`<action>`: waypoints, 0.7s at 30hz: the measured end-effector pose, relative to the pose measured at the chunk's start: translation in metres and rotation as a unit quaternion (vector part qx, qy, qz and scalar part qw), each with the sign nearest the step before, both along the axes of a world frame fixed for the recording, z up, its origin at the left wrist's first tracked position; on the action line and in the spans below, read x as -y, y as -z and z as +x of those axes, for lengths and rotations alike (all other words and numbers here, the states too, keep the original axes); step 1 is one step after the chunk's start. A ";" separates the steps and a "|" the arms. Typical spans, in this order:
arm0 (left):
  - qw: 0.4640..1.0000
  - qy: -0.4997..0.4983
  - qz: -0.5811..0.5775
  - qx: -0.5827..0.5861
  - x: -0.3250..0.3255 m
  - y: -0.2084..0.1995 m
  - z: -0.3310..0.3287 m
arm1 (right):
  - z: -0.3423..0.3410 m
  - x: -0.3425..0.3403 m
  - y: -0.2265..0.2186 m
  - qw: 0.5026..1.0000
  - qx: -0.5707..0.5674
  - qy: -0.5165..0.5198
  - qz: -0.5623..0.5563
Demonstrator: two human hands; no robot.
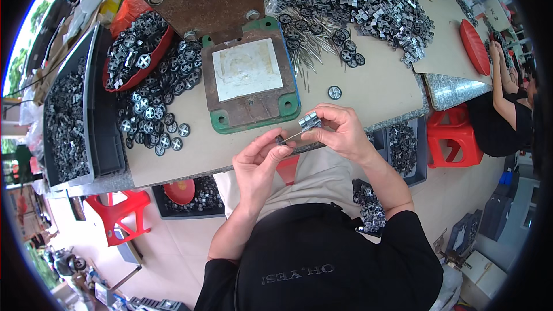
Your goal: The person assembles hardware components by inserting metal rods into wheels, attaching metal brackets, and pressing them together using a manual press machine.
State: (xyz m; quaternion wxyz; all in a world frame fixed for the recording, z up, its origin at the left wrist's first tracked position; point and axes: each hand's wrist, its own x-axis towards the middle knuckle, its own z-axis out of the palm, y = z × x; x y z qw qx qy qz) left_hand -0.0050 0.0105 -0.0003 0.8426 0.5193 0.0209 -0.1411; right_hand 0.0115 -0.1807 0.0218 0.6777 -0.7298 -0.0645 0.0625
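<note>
Both hands meet in front of the press near the table's front edge. My right hand (344, 133) pinches a small grey metallic block-shaped part (310, 121). A thin metal rod (294, 136) runs from that part toward my left hand (259, 158). Between the fingertips of my left hand is a small black piece (280, 140), seen edge-on, perhaps a wheel; the rod's end reaches it. Just beyond the hands lies the press's green base (253, 122) with a pale square plate (247, 70). A single black wheel with silver spokes (334, 92) lies on the table past my right hand.
Loose wheels (151, 112) lie left of the press, beside a red basin of wheels (155, 60) and a dark crate (106, 138). Metal rods (308, 52) and heaped grey parts (368, 3) cover the back right. Another person (510, 103) works at far right, near a red stool (455, 135).
</note>
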 end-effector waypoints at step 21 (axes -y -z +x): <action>0.907 -0.031 0.329 0.262 0.000 -0.012 -0.002 | -0.004 0.005 0.014 0.975 -0.164 -0.043 0.144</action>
